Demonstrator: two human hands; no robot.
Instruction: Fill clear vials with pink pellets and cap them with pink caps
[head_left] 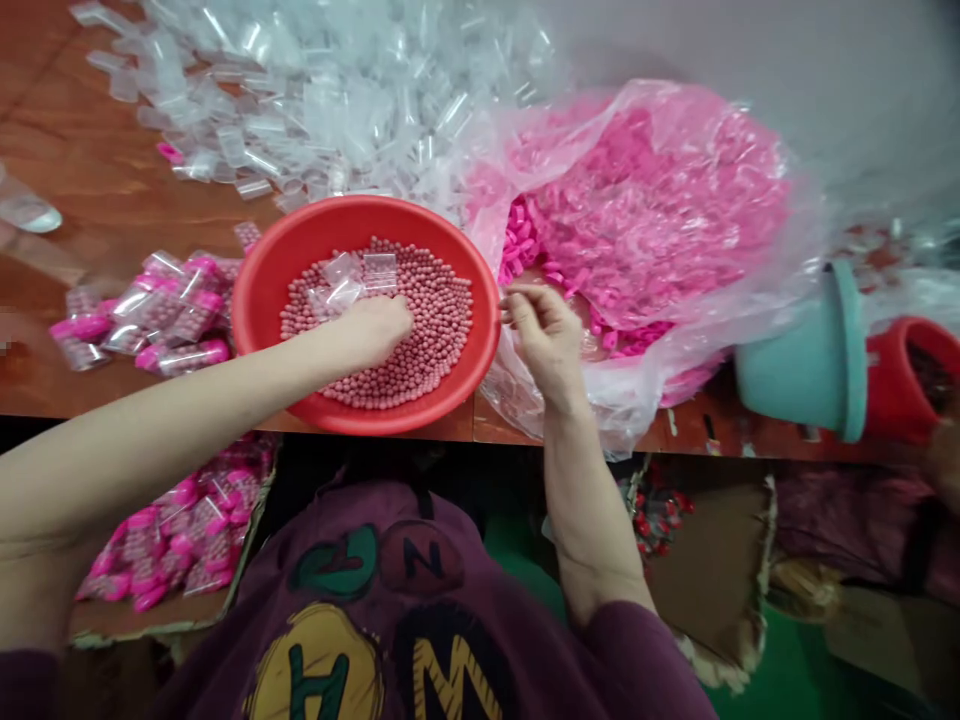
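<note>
1. Here, reaches into the red basin (259,270) from the left with the left hand (386,328), low over the pink beads (439,320), near the middle of the basin.
2. Curls the fingers of that hand inward; cannot tell whether clamped on anything, with the fingertips hidden from view.
3. Holds the right hand (551,335) just beside the basin's right rim, between the basin and the pink caps (519,240).
4. Brings thumb and forefinger close together at the tips there; cannot tell whether pinching something small or merely touching the rim.
5. Has a few clear tubes (380,271) lying on the beads, just beyond the left hand.
6. Has the basin directly in front, at the near edge of the brown table (60,380).
7. Has, to the left of the basin, a pile of filled tubes (187,318) with pink lids, lying at various angles.
8. Has more capped tubes (180,540) below the table at near left, gathered in a carton (150,622).
9. Faces a wide heap of loose tubes (255,120) on the far side, beyond the basin.
10. Has, on the right, a translucent plastic bag (615,400) around most of the caps, gaping toward the basin.
11. Has, farther right, a turquoise bucket (795,350) tipped on its side, near a red bucket (892,390).
</note>
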